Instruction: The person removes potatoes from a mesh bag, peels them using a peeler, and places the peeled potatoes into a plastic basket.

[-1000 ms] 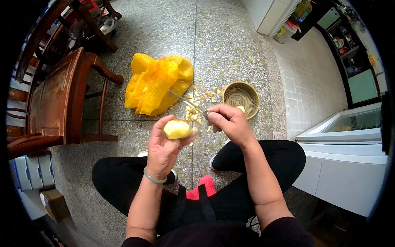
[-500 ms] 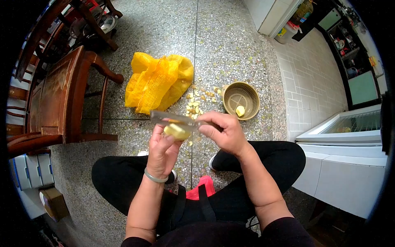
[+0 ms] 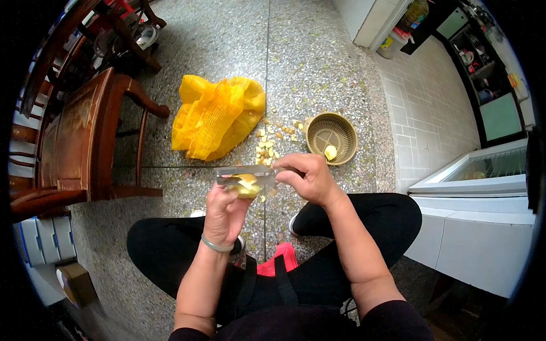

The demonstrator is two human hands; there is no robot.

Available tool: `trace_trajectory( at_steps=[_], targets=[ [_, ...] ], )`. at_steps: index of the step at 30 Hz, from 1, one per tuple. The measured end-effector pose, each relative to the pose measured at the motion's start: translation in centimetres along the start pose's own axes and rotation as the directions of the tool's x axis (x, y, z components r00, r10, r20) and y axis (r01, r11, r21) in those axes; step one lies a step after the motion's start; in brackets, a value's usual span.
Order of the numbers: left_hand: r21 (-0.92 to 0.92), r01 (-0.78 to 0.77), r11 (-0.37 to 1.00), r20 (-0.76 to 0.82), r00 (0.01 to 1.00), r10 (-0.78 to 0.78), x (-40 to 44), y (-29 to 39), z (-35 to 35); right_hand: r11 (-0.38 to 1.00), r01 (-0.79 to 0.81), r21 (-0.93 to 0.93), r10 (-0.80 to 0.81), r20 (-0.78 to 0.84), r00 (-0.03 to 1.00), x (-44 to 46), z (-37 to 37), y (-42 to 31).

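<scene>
My left hand (image 3: 223, 211) is closed around a pale yellow, mostly peeled potato (image 3: 248, 191). A knife (image 3: 243, 170) with a wide metal blade is gripped by its dark handle in my right hand (image 3: 310, 177). The blade lies across the top of the potato, and a slot or double edge seems to show in it. Peelings (image 3: 267, 149) are scattered on the floor just beyond my hands. To their right stands a round brown plastic basket (image 3: 347, 128), with one peeled potato (image 3: 330, 152) inside.
A yellow mesh sack (image 3: 219, 116) rests on the speckled floor beyond my left hand. On the left is a wooden chair (image 3: 79, 142). A white open-topped unit with a glass lid (image 3: 478, 170) stands on the right. My black-trousered knees spread to either side.
The knife has shifted slightly down and right against the potato, and its blade now sits over the potato's top. The view has tilted a little. Both hands keep their grips.
</scene>
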State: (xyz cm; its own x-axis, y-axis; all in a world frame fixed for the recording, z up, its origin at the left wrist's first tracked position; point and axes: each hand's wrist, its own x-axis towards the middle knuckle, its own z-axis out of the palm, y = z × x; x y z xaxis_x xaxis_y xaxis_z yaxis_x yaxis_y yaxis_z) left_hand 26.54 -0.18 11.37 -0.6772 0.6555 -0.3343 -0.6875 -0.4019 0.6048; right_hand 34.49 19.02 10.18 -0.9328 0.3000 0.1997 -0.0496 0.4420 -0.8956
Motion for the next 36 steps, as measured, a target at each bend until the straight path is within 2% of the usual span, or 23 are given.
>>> trace_trajectory(
  at_steps=[4,5,6,8,9,11,12,14,18,19,20,21,22,24,26,28,30,32,36],
  targets=[
    [-0.081,0.018,0.997,0.033,0.999,-0.016,0.0,-0.2,-1.3,1.0,-0.016,-0.001,0.016,0.007,1.0,0.0,-0.2,0.9],
    [-0.135,0.033,0.99,0.069,0.997,-0.024,0.1,-0.3,-1.7,0.996,-0.061,-0.067,0.059,-0.029,0.998,0.0,-0.4,1.6],
    [-0.077,0.009,0.997,0.007,1.0,-0.008,-0.6,0.6,0.3,0.986,-0.108,-0.13,0.1,-0.071,0.992,0.0,-0.6,2.6],
    [-0.045,-0.01,0.999,0.115,0.993,0.015,-1.2,1.5,1.2,0.985,-0.138,-0.105,0.128,-0.099,0.987,0.1,-1.3,3.3],
    [-0.051,-0.015,0.999,0.116,0.993,0.021,-1.0,1.6,1.1,0.982,-0.186,-0.03,0.181,-0.113,0.977,0.2,-1.6,2.5],
    [0.061,-0.037,0.997,0.08,0.996,0.032,-1.0,1.5,0.8,0.967,-0.231,0.107,0.241,-0.09,0.966,0.2,-1.6,1.1],
    [0.054,-0.042,0.998,0.072,0.997,0.038,-0.9,1.2,0.6,0.967,-0.232,0.103,0.24,-0.079,0.968,0.3,-1.4,0.3],
    [0.12,-0.02,0.993,0.067,0.998,0.012,-0.6,0.6,0.1,0.997,0.078,0.029,-0.075,-0.08,0.994,0.4,-0.5,-1.8],
    [0.213,-0.024,0.977,-0.009,1.0,0.026,-0.8,0.4,-0.2,0.975,0.178,-0.132,-0.182,-0.013,0.983,0.6,0.5,-4.1],
    [0.202,-0.036,0.979,0.03,0.999,0.03,-0.7,0.7,-0.1,0.976,0.175,-0.128,-0.178,-0.012,0.984,0.5,0.5,-3.1],
    [0.148,-0.07,0.987,0.013,0.998,0.069,-0.7,0.7,0.5,0.99,0.1,-0.102,-0.101,-0.007,0.995,0.3,0.2,-1.3],
    [0.153,-0.059,0.986,0.063,0.997,0.05,-0.7,0.8,-0.2,0.997,0.024,-0.08,-0.025,-0.005,1.0,0.4,-0.4,-0.5],
    [0.16,-0.048,0.986,0.117,0.993,0.029,-0.6,0.9,-0.8,0.996,0.024,-0.082,-0.026,-0.014,1.0,0.3,-1.0,-0.1],
    [0.115,-0.048,0.992,0.178,0.984,0.027,-0.6,1.2,0.1,0.98,-0.133,-0.15,0.122,-0.08,0.989,0.2,-1.9,0.0],
    [0.063,-0.048,0.997,0.225,0.974,0.032,-0.9,1.3,1.0,0.981,-0.158,-0.115,0.144,-0.125,0.982,0.2,-2.0,-0.4],
    [0.032,0.009,0.999,0.178,0.984,-0.015,-0.7,1.4,1.7,0.974,-0.209,0.092,0.222,-0.17,0.96,0.1,-1.9,-0.8],
    [0.048,0.02,0.999,0.187,0.982,-0.028,-0.4,1.2,1.1,0.971,-0.216,0.106,0.231,-0.163,0.959,0.3,-1.8,-1.3],
    [0.062,0.021,0.998,0.121,0.992,-0.029,-0.3,1.0,0.7,0.99,-0.129,0.063,0.137,-0.146,0.98,0.4,-1.6,-1.4],
    [0.007,0.016,1.0,0.1,0.995,-0.017,0.0,1.0,-0.1,0.998,-0.046,0.045,0.051,-0.101,0.994,0.3,-1.0,-1.5]
  ],
)
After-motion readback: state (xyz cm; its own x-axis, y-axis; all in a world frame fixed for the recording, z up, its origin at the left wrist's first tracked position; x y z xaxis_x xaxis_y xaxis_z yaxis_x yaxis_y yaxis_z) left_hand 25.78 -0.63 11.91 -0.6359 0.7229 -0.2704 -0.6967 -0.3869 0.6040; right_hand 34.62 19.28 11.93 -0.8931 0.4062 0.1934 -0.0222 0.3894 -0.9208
